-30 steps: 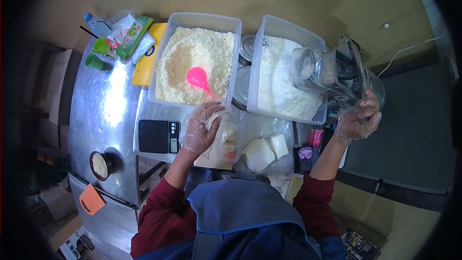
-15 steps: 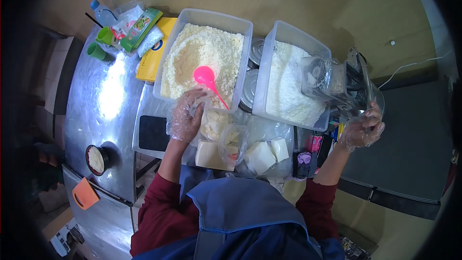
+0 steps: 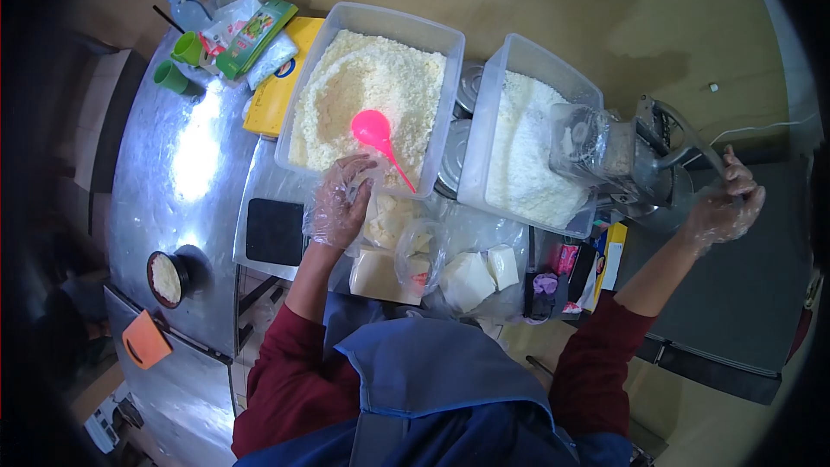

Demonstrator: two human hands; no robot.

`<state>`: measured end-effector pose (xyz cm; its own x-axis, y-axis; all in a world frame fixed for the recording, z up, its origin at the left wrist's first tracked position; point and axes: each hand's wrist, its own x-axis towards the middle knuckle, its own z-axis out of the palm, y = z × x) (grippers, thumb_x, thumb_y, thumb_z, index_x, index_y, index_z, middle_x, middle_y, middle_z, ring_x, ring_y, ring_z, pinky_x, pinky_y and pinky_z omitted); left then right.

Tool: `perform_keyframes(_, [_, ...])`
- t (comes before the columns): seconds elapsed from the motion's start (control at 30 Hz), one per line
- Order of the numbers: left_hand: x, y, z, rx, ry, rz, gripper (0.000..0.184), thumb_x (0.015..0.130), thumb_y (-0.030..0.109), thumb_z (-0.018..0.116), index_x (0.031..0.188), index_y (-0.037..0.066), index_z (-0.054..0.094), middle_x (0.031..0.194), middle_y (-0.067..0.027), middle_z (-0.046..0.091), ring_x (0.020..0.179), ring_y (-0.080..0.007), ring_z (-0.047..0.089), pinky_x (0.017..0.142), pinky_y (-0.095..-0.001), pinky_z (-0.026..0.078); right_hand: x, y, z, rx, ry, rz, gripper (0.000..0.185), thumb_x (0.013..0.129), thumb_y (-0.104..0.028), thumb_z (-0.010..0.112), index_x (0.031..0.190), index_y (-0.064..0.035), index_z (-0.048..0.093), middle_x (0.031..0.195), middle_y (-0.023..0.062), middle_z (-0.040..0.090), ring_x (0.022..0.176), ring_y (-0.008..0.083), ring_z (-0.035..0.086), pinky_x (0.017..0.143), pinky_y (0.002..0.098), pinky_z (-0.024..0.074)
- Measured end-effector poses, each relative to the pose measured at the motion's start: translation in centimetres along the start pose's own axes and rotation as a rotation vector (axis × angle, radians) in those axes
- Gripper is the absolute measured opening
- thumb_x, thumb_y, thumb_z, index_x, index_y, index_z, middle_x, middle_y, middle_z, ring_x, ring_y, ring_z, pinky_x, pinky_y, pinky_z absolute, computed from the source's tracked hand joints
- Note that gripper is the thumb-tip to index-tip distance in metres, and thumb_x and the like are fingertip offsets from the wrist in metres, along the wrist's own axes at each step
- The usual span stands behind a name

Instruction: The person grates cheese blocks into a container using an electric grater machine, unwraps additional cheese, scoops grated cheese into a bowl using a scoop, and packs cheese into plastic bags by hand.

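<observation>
My left hand (image 3: 340,203), in a clear plastic glove, rests at the near rim of the left plastic bin (image 3: 456,60). Its fingers and thumb are apart, with nothing visible between them. Just beside it, a pink spoon (image 3: 372,128) lies on the pale grated food (image 3: 389,69) in that bin. My right hand (image 3: 731,207), also gloved, is closed around the end of a crank handle (image 3: 692,143). The handle belongs to a metal grating machine (image 3: 653,156) with a plastic-wrapped front, which overhangs the right bin (image 3: 484,112) of finer white gratings (image 3: 527,156).
White blocks (image 3: 467,281) and a larger pale block (image 3: 380,275) lie close to my body. Lidded metal tins (image 3: 454,156) stand between the bins. A black flat pad (image 3: 275,231), a small bowl (image 3: 166,279) and green cups (image 3: 171,78) are on the left.
My right hand has moved outward to the right and slightly up, and the crank handle has turned with it. My left hand stays by the bin rim. The view has shifted slightly.
</observation>
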<state>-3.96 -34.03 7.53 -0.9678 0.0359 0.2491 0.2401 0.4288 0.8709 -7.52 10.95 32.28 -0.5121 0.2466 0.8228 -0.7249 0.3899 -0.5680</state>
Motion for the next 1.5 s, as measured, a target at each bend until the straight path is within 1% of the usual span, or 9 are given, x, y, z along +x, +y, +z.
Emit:
perform_keyframes(0.37, [-1.4,-1.4,-3.1,0.066,0.107,-0.037,0.026,0.081,0.005,0.056,0.106,0.005,0.061,0.114,-0.0174,0.059,0.109,-0.0342,0.056,0.095,-0.0406,0.043,5.6,-0.3,-0.1,-0.211,-0.010,0.155,0.039,0.099,-0.030,0.035,0.077,-0.0009,0.050,0.086,0.0154,0.055,0.089,0.0288,0.055,0.092,0.0453,0.0425])
perform_keyframes(0.43, [-1.8,-1.6,-3.4,0.087,0.127,-0.017,0.025,0.081,0.005,0.057,0.106,0.006,0.061,0.113,-0.0177,0.060,0.107,-0.0356,0.057,0.092,-0.0415,0.044,6.5,-0.6,0.1,-0.889,-0.175,-0.046,0.043,0.100,-0.034,0.032,0.088,0.0007,0.055,0.092,0.0150,0.060,0.086,0.0257,0.057,0.086,0.0378,0.0443])
perform_keyframes(0.57, [-2.7,-1.8,-3.6,0.080,0.133,-0.039,0.026,0.080,0.005,0.058,0.106,0.006,0.061,0.113,-0.0179,0.060,0.107,-0.0356,0.057,0.092,-0.0414,0.044,9.3,-0.1,0.7,-0.843,-0.160,0.001,0.045,0.099,-0.036,0.032,0.102,0.0007,0.057,0.094,0.0139,0.061,0.084,0.0225,0.058,0.076,0.0349,0.0465])
perform_keyframes(0.67, [-3.3,-1.5,-3.7,0.075,0.126,-0.045,0.027,0.080,0.003,0.057,0.107,0.006,0.061,0.114,-0.0172,0.060,0.109,-0.0339,0.056,0.094,-0.0403,0.043,13.0,1.6,-1.1,-1.181,-0.544,-0.496,0.037,0.098,-0.025,0.032,0.118,-0.0022,0.053,0.100,0.0134,0.061,0.086,0.0229,0.058,0.076,0.0357,0.0473])
perform_keyframes(0.8, [-3.7,-0.7,-4.1,0.109,0.136,-0.021,0.027,0.080,0.003,0.058,0.106,0.006,0.061,0.113,-0.0184,0.060,0.106,-0.0355,0.057,0.093,-0.0406,0.044,16.1,3.0,1.4,-0.772,-0.306,0.429,0.046,0.097,-0.039,0.039,0.126,-0.0056,0.050,0.104,0.0093,0.062,0.075,0.0176,0.054,0.064,0.0362,0.0444])
perform_keyframes(1.17, [-5.4,0.4,-3.9,0.184,0.058,-0.053,0.030,0.077,-0.001,0.057,0.106,0.003,0.062,0.113,-0.0176,0.061,0.108,-0.0331,0.058,0.093,-0.0392,0.044,15.1,8.5,4.2,-0.819,-0.386,0.341,0.064,0.090,-0.047,0.054,0.140,-0.0086,0.041,0.122,0.0117,0.055,0.099,0.0216,0.060,0.087,0.0312,0.0471])
perform_keyframes(1.3, [-6.0,1.6,-1.9,0.118,-0.041,-0.028,0.030,0.077,0.002,0.060,0.107,0.005,0.062,0.115,-0.0182,0.060,0.108,-0.0340,0.058,0.092,-0.0394,0.044,11.7,3.7,5.0,-0.986,-0.641,-0.351,0.045,0.091,-0.036,0.056,0.129,-0.0117,0.054,0.120,0.0094,0.059,0.107,0.0240,0.058,0.090,0.0328,0.0455])
perform_keyframes(1.47, [-8.4,2.1,2.1,0.104,-0.376,-0.042,0.035,0.079,0.016,0.068,0.114,0.016,0.062,0.133,-0.0206,0.046,0.110,-0.0382,0.056,0.093,-0.0426,0.045,-4.0,2.9,16.0,-1.041,-0.983,0.358,0.031,0.094,-0.020,0.044,0.117,-0.0061,0.060,0.111,0.0151,0.063,0.104,0.0274,0.059,0.091,0.0391,0.0452])
perform_keyframes(1.5, [-8.8,2.0,2.6,0.105,-0.381,-0.033,0.035,0.079,0.016,0.068,0.114,0.016,0.062,0.133,-0.0206,0.046,0.110,-0.0382,0.056,0.093,-0.0426,0.045,-6.5,5.9,16.7,-1.249,-1.118,0.140,0.037,0.093,-0.023,0.035,0.100,-0.0004,0.063,0.099,0.0246,0.064,0.094,0.0367,0.063,0.087,0.0456,0.0469])
